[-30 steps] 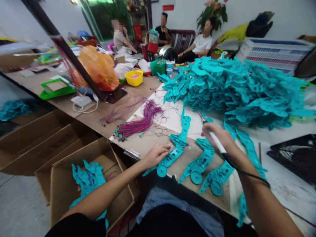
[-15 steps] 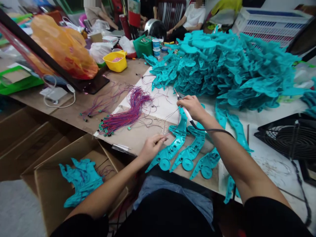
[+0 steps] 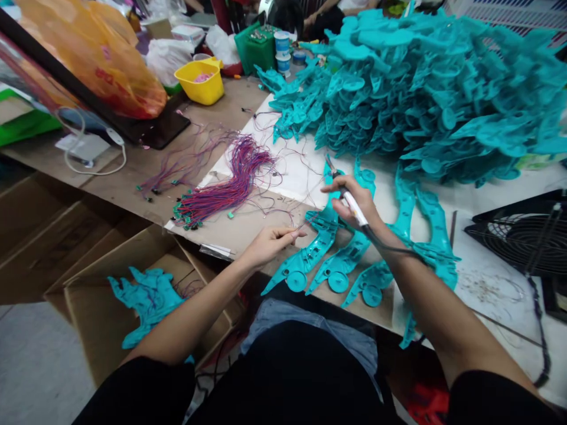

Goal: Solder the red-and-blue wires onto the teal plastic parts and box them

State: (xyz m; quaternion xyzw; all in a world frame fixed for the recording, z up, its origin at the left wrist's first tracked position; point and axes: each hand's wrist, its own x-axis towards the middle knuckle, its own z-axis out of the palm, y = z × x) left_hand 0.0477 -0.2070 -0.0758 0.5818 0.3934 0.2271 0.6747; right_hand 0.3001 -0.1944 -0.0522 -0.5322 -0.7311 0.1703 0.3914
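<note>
Teal plastic makes up the long piece (image 3: 312, 251) lying slantwise on the desk (image 3: 228, 103), its pointed end at the front edge. The left hand (image 3: 266, 246) reaches in from the side, palm turned inward, its thumb and forefinger pinched together on what looks like a thin wire (image 3: 305, 224), though blur makes this hard to confirm. The piece lies just to the right of that grip. Higher up, the right hand (image 3: 364, 199) bends over the piece's far end, its grip wrapped around a white-handled tool (image 3: 353, 206) whose slim tip points up and away; a black cord trails along the forearm. Two similar teal pieces (image 3: 339, 260) lie beside the first. Beyond the left hand spreads a red and purple wire bundle (image 3: 239, 183), and behind the pieces rises a teal pile (image 3: 398, 88). Red lettering on the orange bag (image 3: 110, 65) is too blurred to read.
</note>
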